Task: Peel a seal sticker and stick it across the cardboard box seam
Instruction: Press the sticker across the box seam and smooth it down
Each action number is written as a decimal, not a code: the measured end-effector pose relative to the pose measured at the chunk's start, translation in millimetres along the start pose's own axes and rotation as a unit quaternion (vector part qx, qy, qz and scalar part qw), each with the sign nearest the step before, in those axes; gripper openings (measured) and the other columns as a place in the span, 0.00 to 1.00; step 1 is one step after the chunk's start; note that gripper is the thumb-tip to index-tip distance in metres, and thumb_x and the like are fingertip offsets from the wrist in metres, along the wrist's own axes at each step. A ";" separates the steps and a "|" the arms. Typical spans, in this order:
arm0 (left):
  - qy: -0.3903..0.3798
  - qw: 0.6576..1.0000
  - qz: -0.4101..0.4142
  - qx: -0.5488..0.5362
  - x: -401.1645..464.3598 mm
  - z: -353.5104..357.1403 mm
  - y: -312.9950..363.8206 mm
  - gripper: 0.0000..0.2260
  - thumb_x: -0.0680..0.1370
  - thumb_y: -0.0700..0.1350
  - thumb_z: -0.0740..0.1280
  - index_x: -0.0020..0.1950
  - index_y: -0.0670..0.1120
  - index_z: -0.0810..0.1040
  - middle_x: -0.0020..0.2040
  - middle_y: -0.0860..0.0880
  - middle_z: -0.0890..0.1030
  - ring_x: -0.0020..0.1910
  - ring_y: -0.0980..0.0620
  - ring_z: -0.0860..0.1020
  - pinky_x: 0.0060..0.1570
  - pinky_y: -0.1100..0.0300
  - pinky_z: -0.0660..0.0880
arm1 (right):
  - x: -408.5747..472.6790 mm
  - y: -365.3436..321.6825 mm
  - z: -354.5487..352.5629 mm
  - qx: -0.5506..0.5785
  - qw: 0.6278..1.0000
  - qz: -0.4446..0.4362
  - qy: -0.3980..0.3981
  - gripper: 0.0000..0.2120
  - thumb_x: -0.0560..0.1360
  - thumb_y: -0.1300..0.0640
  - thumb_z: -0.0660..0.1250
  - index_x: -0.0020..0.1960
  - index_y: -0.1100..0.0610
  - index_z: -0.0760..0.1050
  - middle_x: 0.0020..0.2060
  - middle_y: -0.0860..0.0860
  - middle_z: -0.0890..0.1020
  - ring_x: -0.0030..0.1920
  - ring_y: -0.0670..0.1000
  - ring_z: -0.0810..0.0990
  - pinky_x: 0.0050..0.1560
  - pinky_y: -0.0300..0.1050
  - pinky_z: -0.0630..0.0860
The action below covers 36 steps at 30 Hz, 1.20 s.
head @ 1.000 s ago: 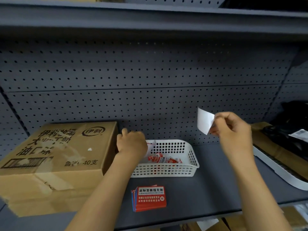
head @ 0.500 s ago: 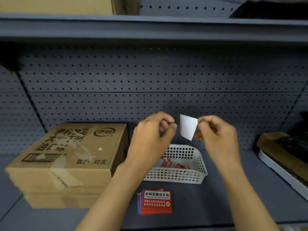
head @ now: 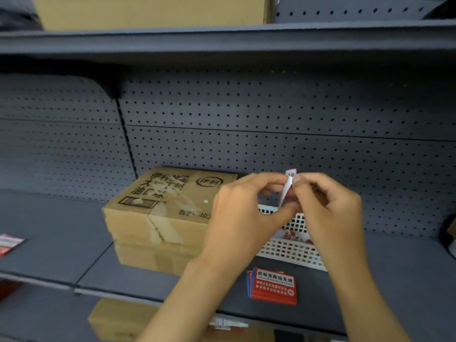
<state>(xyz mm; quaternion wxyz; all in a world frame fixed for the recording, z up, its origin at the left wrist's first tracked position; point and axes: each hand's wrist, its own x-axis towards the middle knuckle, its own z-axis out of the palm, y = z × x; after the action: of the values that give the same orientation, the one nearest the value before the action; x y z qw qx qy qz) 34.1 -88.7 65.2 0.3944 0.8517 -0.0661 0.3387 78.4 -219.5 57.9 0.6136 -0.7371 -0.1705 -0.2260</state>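
Both hands have come together since half a second ago, when they held apart with the white slip in the right one only. Now the left hand point(head: 243, 218) and the right hand point(head: 328, 213) pinch the small white-backed seal sticker point(head: 288, 187) between their fingertips, above the white perforated plastic basket point(head: 293, 250). It stands almost edge-on, so I cannot tell if the backing is already lifting. I judge this is the peeling step. Next, a nail must catch one corner and separate the layers. The brown cardboard box point(head: 167, 208) with its taped seam waits just left, on the grey shelf point(head: 61, 243). A stack of red seal stickers point(head: 272, 286) lies in front.
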 end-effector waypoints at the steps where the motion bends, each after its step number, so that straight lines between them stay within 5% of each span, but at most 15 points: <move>1: 0.018 1.000 -0.002 -0.005 -4.1 -5.8 -2.0 0.14 0.71 0.51 0.78 0.57 0.56 0.85 0.47 0.61 0.86 0.50 0.64 0.83 0.50 0.69 0.78 | -5.5 -3.6 5.8 0.002 1.000 -0.005 0.000 0.09 0.78 0.58 0.68 0.43 0.50 0.84 0.34 0.47 0.86 0.37 0.46 0.84 0.40 0.41 0.81; 5: 0.071 0.996 -0.024 -0.044 -13.4 -30.4 -14.2 0.10 0.74 0.42 0.76 0.53 0.53 0.87 0.42 0.60 0.87 0.45 0.66 0.84 0.45 0.74 0.76 | -24.7 -19.1 28.6 -0.005 0.999 -0.040 -0.005 0.07 0.79 0.54 0.68 0.48 0.50 0.86 0.37 0.47 0.87 0.40 0.48 0.86 0.44 0.53 0.83; 11: 0.101 0.981 -0.084 -0.142 -20.2 -85.3 -36.5 0.07 0.75 0.41 0.75 0.50 0.53 0.86 0.39 0.58 0.87 0.40 0.64 0.85 0.43 0.72 0.77 | -45.9 -43.3 58.9 -0.015 0.998 -0.043 0.040 0.06 0.78 0.51 0.70 0.53 0.48 0.83 0.41 0.44 0.84 0.41 0.46 0.82 0.43 0.39 0.78; 14: 0.089 0.974 -0.104 -0.180 -25.6 -117.7 -48.6 0.08 0.76 0.41 0.75 0.49 0.54 0.85 0.41 0.57 0.88 0.41 0.61 0.86 0.45 0.68 0.80 | -53.0 -48.2 75.8 -0.035 0.999 -0.010 0.040 0.13 0.75 0.47 0.73 0.59 0.45 0.78 0.45 0.44 0.80 0.38 0.45 0.77 0.41 0.35 0.75; 20: 0.078 0.970 -0.130 -0.189 -41.8 -161.1 -81.3 0.07 0.75 0.43 0.76 0.50 0.55 0.86 0.43 0.56 0.88 0.44 0.58 0.87 0.49 0.64 0.82 | -74.7 -54.0 110.7 -0.033 0.999 0.013 0.012 0.05 0.74 0.48 0.74 0.43 0.50 0.83 0.38 0.47 0.85 0.36 0.45 0.77 0.37 0.34 0.73; 27: 0.052 0.975 -0.167 -0.138 -74.8 -181.3 -128.0 0.07 0.75 0.45 0.76 0.52 0.55 0.85 0.41 0.59 0.88 0.42 0.64 0.85 0.49 0.69 0.80 | -118.5 -39.6 151.9 -0.065 0.997 0.041 0.003 0.03 0.74 0.48 0.74 0.42 0.45 0.83 0.38 0.44 0.85 0.40 0.46 0.81 0.39 0.32 0.74; 31: 0.054 0.980 -0.167 -0.095 -87.0 -179.6 -153.0 0.12 0.73 0.47 0.78 0.53 0.55 0.81 0.40 0.58 0.87 0.41 0.66 0.85 0.46 0.76 0.77 | -140.2 -20.4 165.6 -0.083 0.995 0.060 -0.001 0.05 0.73 0.48 0.75 0.43 0.48 0.85 0.38 0.46 0.85 0.42 0.49 0.82 0.43 0.41 0.78; 36: 0.038 0.980 -0.183 -0.070 -95.7 -172.2 -183.2 0.09 0.73 0.48 0.78 0.51 0.53 0.83 0.40 0.59 0.86 0.42 0.65 0.85 0.44 0.77 0.76 | -150.1 2.7 180.8 -0.124 0.989 0.075 -0.006 0.06 0.73 0.46 0.74 0.45 0.48 0.86 0.38 0.45 0.85 0.41 0.47 0.82 0.42 0.40 0.78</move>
<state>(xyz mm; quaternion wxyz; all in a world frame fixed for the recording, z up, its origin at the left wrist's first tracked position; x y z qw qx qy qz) -59.7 144.6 -30.8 0.5104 0.8063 0.0819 0.2875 -23.8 -38.6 -52.0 0.5313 -0.8199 -0.0889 -0.1938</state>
